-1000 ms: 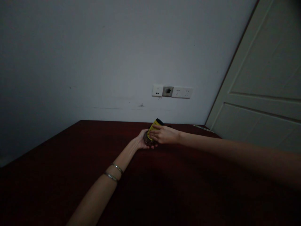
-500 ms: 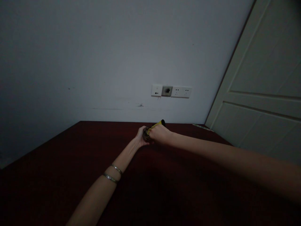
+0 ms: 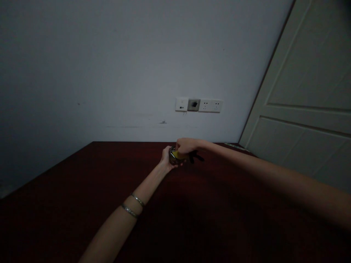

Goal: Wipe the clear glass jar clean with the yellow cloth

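Both arms reach far out over a dark red table (image 3: 82, 204). My left hand (image 3: 166, 160), with two bracelets (image 3: 133, 205) on its wrist, is wrapped round a small dark round object (image 3: 172, 156), perhaps a jar; the dim light hides what it is. My right hand (image 3: 186, 145) sits on top of that object with fingers closed on a yellow piece (image 3: 178, 156). A black part (image 3: 195, 157) sticks out to the right below the right hand.
A pale wall stands right behind the table, with a row of wall sockets (image 3: 199, 105) above the hands. A white panelled door (image 3: 307, 91) fills the right side. A thin flat item (image 3: 234, 147) lies at the table's far right edge.
My right hand has shifted from the side of the object to its top. The yellow piece, which pointed up and away before, now lies lower between the hands, and a black part shows at the right.
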`<state>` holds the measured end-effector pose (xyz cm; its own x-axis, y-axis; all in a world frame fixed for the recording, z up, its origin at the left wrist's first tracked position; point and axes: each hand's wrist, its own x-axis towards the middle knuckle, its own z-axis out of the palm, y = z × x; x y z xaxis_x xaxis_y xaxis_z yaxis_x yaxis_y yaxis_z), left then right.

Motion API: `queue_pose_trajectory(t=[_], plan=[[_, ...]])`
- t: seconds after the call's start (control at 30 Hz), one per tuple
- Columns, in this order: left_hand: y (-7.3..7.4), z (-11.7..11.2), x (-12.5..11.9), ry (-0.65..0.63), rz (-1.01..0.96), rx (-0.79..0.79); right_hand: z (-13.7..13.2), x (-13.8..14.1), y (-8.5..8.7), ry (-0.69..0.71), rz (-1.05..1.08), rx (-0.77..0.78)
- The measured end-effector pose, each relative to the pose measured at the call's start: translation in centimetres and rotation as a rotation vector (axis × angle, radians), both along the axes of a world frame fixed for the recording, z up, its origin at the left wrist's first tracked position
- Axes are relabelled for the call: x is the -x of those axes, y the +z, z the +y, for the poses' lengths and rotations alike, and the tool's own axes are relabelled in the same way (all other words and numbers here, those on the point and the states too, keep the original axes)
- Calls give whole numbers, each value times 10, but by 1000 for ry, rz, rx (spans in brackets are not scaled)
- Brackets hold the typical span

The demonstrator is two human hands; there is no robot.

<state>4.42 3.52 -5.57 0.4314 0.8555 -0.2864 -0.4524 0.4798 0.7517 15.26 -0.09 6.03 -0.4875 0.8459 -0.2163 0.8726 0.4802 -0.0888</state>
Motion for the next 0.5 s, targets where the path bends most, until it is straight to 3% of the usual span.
queue_pose_trajectory(t=[0.23, 0.5], plan=[[-6, 1, -2, 56, 30, -46, -2, -11, -6, -40, 200, 163], [-6, -13, -7, 281, -28, -114, 5, 1, -21, -276, 411, 151]])
